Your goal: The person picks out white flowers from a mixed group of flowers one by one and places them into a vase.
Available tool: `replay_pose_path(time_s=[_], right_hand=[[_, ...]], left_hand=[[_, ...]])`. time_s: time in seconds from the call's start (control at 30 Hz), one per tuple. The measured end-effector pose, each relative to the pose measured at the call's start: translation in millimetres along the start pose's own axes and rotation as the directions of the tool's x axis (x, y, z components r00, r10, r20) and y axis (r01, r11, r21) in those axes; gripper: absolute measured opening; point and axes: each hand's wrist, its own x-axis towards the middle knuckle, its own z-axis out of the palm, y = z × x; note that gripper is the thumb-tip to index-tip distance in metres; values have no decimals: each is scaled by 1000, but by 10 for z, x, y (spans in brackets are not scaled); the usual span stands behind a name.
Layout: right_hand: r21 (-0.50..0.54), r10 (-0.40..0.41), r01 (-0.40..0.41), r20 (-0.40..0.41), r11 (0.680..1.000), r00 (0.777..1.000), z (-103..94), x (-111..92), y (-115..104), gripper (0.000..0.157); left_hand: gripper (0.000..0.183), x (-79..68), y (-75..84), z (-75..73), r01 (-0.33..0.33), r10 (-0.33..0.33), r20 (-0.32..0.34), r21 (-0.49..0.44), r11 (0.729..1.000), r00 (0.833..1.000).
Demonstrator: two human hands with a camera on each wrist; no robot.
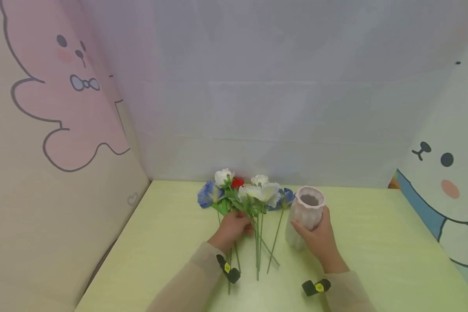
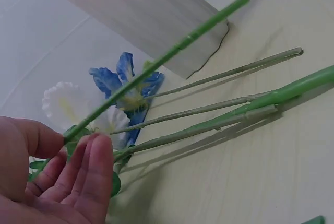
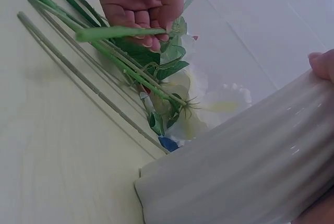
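My left hand pinches a green flower stem between thumb and fingers; its cut end points up and away from the table in the left wrist view. Around that hand lies a loose bunch of artificial flowers, with a white flower, a blue flower and a red flower among the green leaves. To the right, a pale ribbed vase stands tilted, its round mouth facing upward. My right hand grips the vase's right side, thumb across the front.
The flowers lie on a pale yellow-green table, heads toward the back and stems toward me. A second blue flower lies close beside the vase. A plain backdrop rises behind the table, with cartoon-printed side panels left and right.
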Motion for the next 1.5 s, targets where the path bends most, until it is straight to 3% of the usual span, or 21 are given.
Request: replay_pose_path(time_s=[0.13, 0.37, 0.53, 0.7, 0.83, 0.93, 1.2, 1.37, 1.5], right_hand=[[14, 13, -13, 6, 1000, 1000, 1, 13, -15, 86], [10, 38, -39, 14, 999, 999, 6, -4, -1, 87], [-2, 17, -17, 0, 1000, 1000, 0, 2, 19, 87], [0, 31, -31, 0, 1000, 1000, 8, 3, 23, 87], [6, 25, -25, 4, 1000, 1000, 13, -3, 21, 86], [6, 16, -16, 2, 1000, 1000, 5, -7, 14, 85], [-8, 6, -6, -2, 1000, 1000, 0, -6, 11, 86], [-8, 15, -15, -2, 1000, 1000, 1, -6, 20, 86], [-12, 14, -15, -10, 1000, 1000, 0, -2, 29, 86]], left_hand=[[21, 2, 64, -48, -18, 25, 69, -99, 995, 997], [28, -126, 134, -92, -9, 18, 139, -60, 998, 990], [36, -223, 190, -45, -4, 22, 174, -102, 995, 984], [34, -254, 201, 4, -38, 60, 184, -122, 992, 981], [27, -263, 241, 39, -111, 130, 178, -112, 987, 975], [18, -266, 337, 61, -167, 186, 159, -124, 978, 970], [10, -295, 645, 17, -245, 281, 96, -278, 929, 955], [7, -340, 806, -28, -326, 356, 57, -295, 898, 933], [8, -380, 907, -21, -433, 469, 43, -316, 844, 882]])
